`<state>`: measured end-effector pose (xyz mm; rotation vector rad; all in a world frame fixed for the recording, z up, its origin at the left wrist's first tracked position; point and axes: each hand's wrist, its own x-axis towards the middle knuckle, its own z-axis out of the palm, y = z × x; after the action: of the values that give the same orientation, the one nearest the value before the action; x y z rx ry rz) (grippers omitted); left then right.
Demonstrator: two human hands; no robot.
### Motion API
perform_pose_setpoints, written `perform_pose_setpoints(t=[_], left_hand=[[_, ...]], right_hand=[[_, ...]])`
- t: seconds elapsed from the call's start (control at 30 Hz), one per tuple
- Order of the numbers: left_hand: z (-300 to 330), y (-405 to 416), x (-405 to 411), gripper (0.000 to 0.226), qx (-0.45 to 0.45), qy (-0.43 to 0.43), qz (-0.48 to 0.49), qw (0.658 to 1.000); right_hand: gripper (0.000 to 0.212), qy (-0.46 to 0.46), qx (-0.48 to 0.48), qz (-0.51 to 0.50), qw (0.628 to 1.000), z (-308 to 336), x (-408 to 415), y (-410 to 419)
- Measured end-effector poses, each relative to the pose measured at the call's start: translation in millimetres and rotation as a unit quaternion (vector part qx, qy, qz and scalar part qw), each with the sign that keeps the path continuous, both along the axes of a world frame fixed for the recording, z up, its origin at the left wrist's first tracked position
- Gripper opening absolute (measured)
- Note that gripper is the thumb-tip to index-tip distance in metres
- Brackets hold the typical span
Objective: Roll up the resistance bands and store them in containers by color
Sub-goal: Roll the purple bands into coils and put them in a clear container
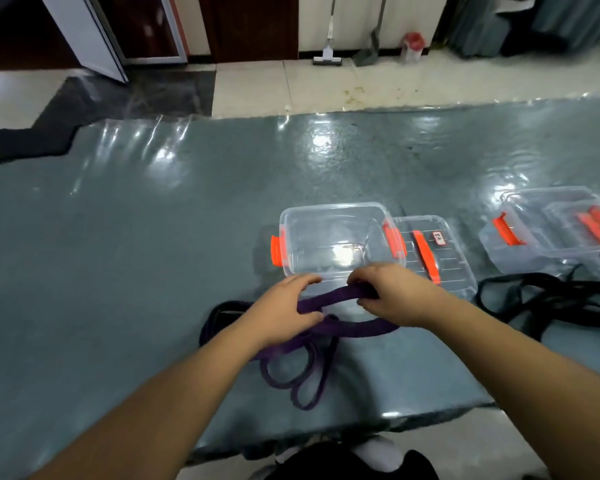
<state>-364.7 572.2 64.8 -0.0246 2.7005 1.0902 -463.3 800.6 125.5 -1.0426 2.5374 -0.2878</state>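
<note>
A purple resistance band point(329, 297) stretches between both hands just in front of a clear open container point(336, 237) with orange latches. My left hand point(284, 311) grips the band's left part, and my right hand point(392, 292) pinches a folded end of it. More purple loops point(302, 379) trail onto the table below my hands. To the right lies a tangle of black bands point(551, 299). The open container's lid point(433, 254), with an orange handle and a small label, lies beside it.
A second clear container point(534, 230) with orange latches and a lid stands at the far right. The table wears a shiny grey-green cover point(118, 254); its front edge runs close below the loops. A mop and floor tiles lie beyond.
</note>
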Motion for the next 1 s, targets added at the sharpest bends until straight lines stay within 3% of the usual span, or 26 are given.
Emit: perform_pose_setpoints(t=[0.17, 0.37, 0.53, 0.7, 0.8, 0.9, 1.0], left_hand=[[20, 29, -12, 0.03, -0.019, 0.056, -0.008, 0.998], [44, 25, -17, 0.018, -0.028, 0.088, 0.032, 0.995], [97, 14, -32, 0.018, -0.009, 0.143, 0.056, 0.988], [158, 9, -42, 0.015, 0.011, 0.215, 0.08, 0.973], [186, 14, -45, 0.013, 0.07, 0.247, 0.143, 0.956], [213, 27, -46, 0.011, 0.224, 0.249, 0.202, 0.92], [235, 43, -45, 0.014, 0.345, 0.252, 0.204, 0.881]], right_hand=[[0.02, -0.007, -0.018, 0.0, 1.0, 19, 6, -3], [0.027, -0.015, -0.075, -0.059, 0.995, 18, 3, 10], [0.008, -0.085, -0.081, -0.086, 0.989, 16, -6, 26], [0.011, -0.174, -0.231, -0.084, 0.954, 27, -16, 30], [0.009, -0.204, -0.339, -0.099, 0.913, 49, -25, 18], [0.02, -0.269, -0.425, -0.091, 0.859, 77, -30, 3], [0.038, -0.257, -0.401, -0.019, 0.879, 96, -23, -18]])
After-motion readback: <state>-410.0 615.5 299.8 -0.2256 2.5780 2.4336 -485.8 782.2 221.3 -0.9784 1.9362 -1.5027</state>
